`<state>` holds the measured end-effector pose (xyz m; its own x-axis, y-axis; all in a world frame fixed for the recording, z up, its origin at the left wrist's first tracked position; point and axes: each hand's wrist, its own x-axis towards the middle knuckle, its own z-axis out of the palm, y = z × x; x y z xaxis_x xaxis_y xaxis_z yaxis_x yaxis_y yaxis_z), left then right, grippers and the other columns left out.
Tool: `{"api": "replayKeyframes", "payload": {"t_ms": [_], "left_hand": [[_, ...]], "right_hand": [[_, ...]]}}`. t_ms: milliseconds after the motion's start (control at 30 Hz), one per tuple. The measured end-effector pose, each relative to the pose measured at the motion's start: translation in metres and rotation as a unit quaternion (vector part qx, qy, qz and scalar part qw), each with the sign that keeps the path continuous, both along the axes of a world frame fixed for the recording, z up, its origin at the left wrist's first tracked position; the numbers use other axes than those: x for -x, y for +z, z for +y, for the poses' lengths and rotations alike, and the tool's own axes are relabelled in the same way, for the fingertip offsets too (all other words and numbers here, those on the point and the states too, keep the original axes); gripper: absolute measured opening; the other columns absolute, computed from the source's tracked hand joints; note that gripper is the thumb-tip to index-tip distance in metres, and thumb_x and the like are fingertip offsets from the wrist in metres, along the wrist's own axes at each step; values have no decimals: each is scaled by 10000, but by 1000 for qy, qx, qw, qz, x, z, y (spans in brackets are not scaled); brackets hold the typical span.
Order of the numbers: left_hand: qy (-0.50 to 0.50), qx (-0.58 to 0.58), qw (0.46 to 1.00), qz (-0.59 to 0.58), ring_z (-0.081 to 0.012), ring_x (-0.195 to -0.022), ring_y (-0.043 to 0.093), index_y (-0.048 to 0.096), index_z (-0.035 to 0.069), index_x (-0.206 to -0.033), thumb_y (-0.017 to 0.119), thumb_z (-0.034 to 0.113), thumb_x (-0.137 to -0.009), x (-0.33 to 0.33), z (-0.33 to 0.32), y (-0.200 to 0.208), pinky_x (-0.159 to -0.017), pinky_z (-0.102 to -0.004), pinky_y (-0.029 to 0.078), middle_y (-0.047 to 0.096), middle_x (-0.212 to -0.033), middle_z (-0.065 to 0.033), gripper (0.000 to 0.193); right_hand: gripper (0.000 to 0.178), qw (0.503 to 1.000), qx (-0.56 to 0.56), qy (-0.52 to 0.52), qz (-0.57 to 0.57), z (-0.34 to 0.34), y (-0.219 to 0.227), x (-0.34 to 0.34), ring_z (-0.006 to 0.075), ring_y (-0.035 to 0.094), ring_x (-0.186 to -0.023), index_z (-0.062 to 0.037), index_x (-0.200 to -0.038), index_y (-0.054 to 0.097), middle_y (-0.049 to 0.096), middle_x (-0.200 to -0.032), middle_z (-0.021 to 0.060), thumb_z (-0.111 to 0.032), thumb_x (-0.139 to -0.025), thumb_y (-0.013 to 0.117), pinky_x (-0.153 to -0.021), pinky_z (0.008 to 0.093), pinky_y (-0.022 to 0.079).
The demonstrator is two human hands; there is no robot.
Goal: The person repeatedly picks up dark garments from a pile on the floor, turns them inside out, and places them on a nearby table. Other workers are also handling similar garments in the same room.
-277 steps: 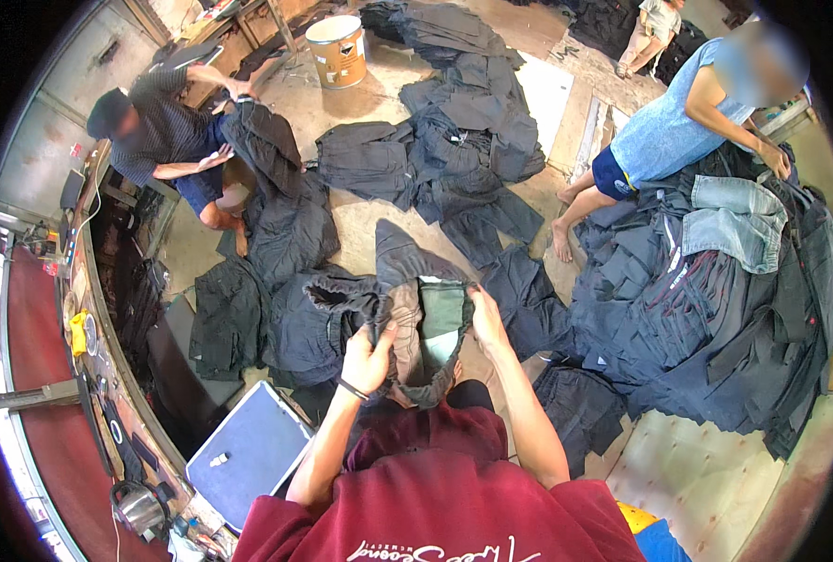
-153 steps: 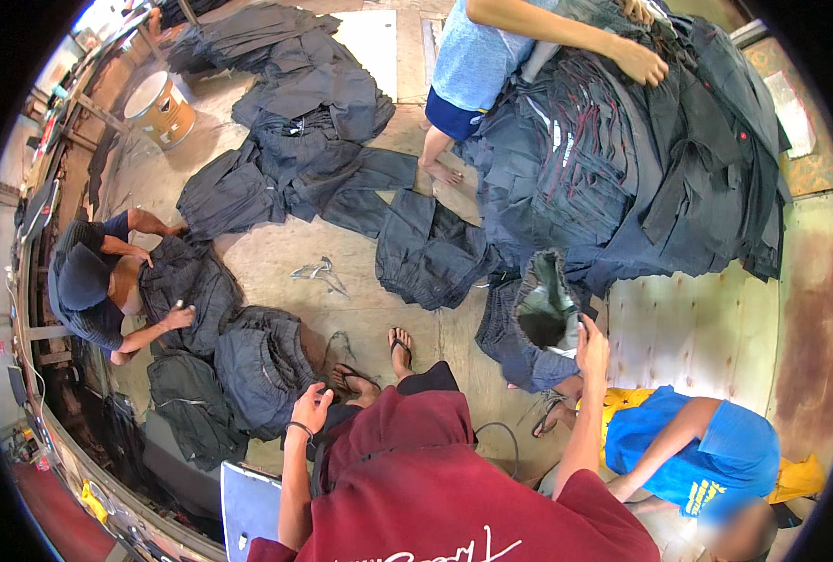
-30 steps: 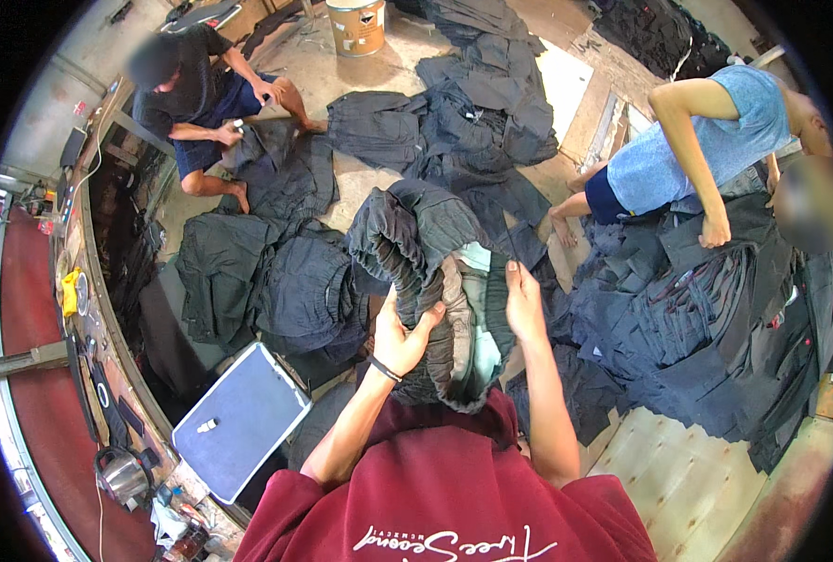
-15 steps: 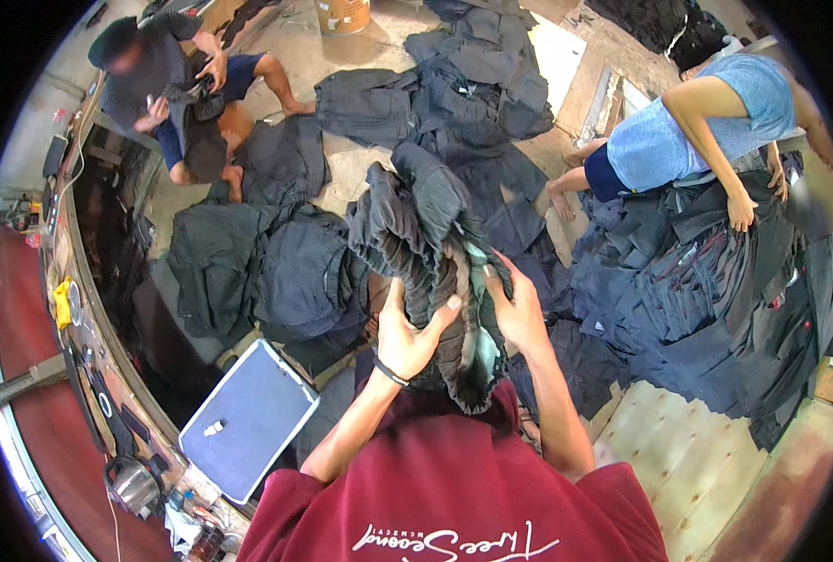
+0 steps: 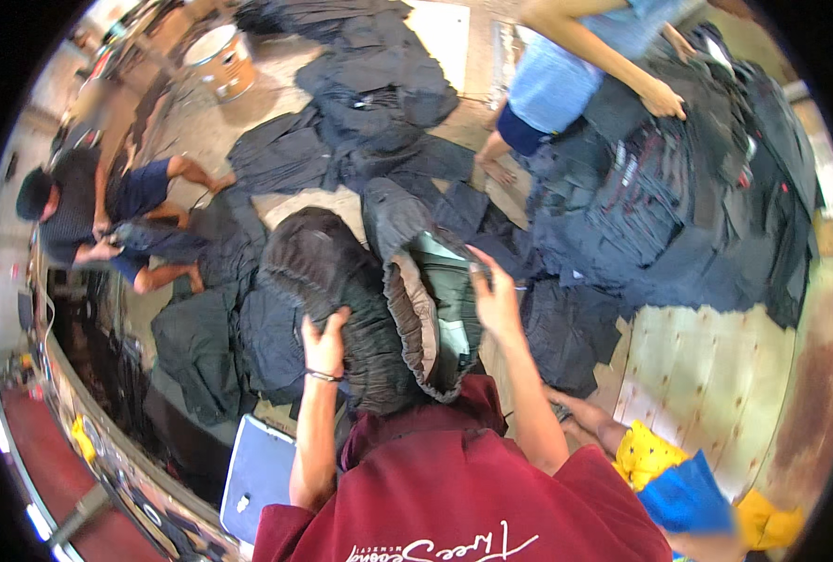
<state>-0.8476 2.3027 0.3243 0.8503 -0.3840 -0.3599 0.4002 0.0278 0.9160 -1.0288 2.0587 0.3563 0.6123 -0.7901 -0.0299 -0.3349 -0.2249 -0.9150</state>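
Note:
In front of my chest are two dark, bunched garments with gathered elastic waistbands, probably trousers. My left hand (image 5: 324, 345) is closed on the left bundle (image 5: 315, 255), thumb up along its side. My right hand (image 5: 497, 298) pinches the rim of the right garment (image 5: 396, 225). Its waistband gapes toward me, showing a pale green and beige inside. The lower parts of both are hidden against my maroon shirt (image 5: 472, 468). Just beyond my hands, more dark garments (image 5: 196, 351) lie heaped on the floor.
A big heap of dark clothes (image 5: 613, 215) lies at the right, where a person in a light blue shirt (image 5: 557, 84) bends. Another person (image 5: 70, 192) sits at the left handling dark cloth. Someone in yellow and blue (image 5: 664, 464) is low right. A drum (image 5: 221, 64) stands far left; a white-rimmed board (image 5: 259, 473) lies near left.
My hands have moved apart, spreading the single bunch into two; the right garment's waistband has opened. The view has turned rightward, bringing a person in yellow and blue into sight.

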Motion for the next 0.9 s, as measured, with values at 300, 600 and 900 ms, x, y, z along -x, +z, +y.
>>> {"api": "replayKeyframes", "payload": {"t_ms": [300, 600, 900], "left_hand": [[48, -11, 998, 49, -254, -1084, 643, 623, 20, -1226, 752, 34, -860, -31, 16, -26, -964, -408, 505, 685, -1209, -96, 388], [47, -11, 999, -8, -228, -1086, 647, 609, 4, -1291, 728, 26, -890, -28, 3, -32, -968, -382, 507, 687, -1229, -97, 419], [49, -58, 997, -16, -209, -1115, 605, 605, 19, -1290, 790, 98, -852, -1, -17, -12, -1014, -352, 446, 673, -1242, -63, 482]], "right_hand": [[575, 908, 98, -209, 349, -92, 90, 262, 425, 587, -1273, 65, -1354, 590, 621, -1307, 322, -412, -1034, 567, -1090, 442, 435], [415, 821, 184, -248, 481, -154, 33, 383, 504, 668, -962, -171, -1384, 615, 703, -1071, 283, -382, -1035, 539, -868, 558, 524], [562, 877, 22, -160, 452, -162, -122, 277, 441, 671, -1106, -87, -1413, 565, 705, -1161, 261, -433, -974, 622, -931, 517, 529]]}}
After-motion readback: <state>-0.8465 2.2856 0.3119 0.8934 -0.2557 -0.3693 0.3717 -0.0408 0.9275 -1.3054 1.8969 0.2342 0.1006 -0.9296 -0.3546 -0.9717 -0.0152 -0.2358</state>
